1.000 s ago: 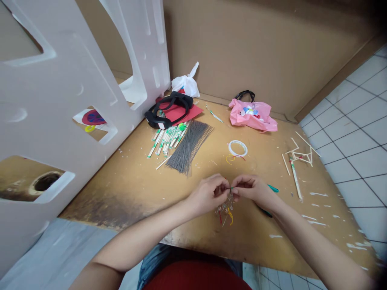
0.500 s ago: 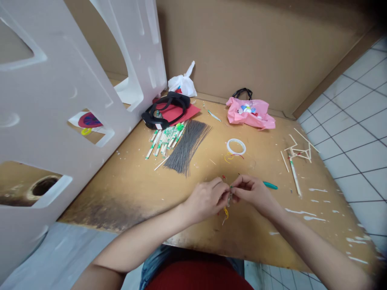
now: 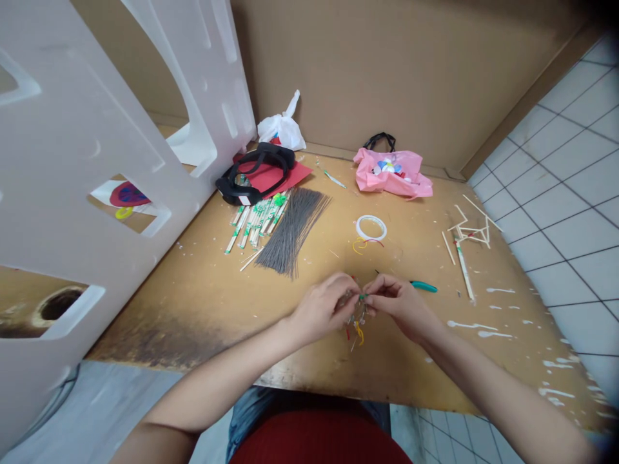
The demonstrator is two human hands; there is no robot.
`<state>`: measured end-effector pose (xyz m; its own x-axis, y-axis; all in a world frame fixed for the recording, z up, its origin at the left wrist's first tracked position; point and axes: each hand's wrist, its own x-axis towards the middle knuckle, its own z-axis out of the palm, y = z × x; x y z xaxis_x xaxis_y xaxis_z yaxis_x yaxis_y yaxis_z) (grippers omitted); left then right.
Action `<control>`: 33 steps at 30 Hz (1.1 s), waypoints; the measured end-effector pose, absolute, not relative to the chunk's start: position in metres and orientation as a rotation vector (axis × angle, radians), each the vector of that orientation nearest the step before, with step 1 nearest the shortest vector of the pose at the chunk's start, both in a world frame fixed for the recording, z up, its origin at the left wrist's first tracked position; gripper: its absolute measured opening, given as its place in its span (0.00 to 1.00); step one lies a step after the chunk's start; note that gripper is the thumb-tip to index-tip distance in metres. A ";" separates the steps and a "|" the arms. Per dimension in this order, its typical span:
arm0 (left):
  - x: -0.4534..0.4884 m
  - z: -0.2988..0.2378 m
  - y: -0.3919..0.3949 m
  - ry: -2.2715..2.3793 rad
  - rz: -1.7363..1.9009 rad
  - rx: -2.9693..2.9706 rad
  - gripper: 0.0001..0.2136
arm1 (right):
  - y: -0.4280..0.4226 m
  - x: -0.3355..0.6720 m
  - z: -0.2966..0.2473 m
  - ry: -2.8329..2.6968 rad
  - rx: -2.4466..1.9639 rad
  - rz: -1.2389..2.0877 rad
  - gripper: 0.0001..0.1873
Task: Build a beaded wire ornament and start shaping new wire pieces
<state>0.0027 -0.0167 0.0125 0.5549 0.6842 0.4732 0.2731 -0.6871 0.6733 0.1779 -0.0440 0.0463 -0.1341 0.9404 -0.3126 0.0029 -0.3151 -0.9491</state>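
My left hand (image 3: 324,308) and my right hand (image 3: 397,303) meet fingertip to fingertip over the near middle of the brown table (image 3: 203,303). Both pinch a small tangle of thin wires (image 3: 358,319), with red, yellow and green strands hanging below the fingers. The fingers of each hand are curled tight around it. A teal-handled tool (image 3: 423,286) lies on the table just behind my right hand.
A bundle of grey wires (image 3: 293,231) and green-and-white sticks (image 3: 254,222) lie at centre left, a black strap on red paper (image 3: 256,174) behind them. A white tape ring (image 3: 371,227), pink bag (image 3: 391,174), white bag (image 3: 281,129) and stick frame (image 3: 467,235) are farther off. White foam panels (image 3: 97,161) stand left.
Both hands stay pinched on the wire tangle with small finger shifts. The view has tilted slightly, so the table items sit a little higher and to the left.
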 end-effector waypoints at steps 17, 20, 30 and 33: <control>0.006 0.005 -0.012 0.667 0.807 1.638 0.07 | -0.043 0.181 0.033 -1.206 -1.236 1.471 0.10; 0.006 0.006 -0.012 0.698 0.893 1.771 0.06 | -0.043 0.179 0.035 -1.204 -1.271 1.472 0.11; 0.004 0.008 -0.013 0.706 0.959 1.946 0.02 | -0.041 0.176 0.057 -1.386 -1.437 1.440 0.08; 0.003 0.009 -0.013 0.692 0.969 1.941 0.02 | -0.040 0.175 0.062 -1.359 -1.495 1.520 0.10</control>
<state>0.0031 -0.0134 0.0088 0.5493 0.7509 0.3667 0.1040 -0.4968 0.8616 0.1753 -0.0397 0.0623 -0.1821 0.9239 -0.3366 0.2315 -0.2924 -0.9279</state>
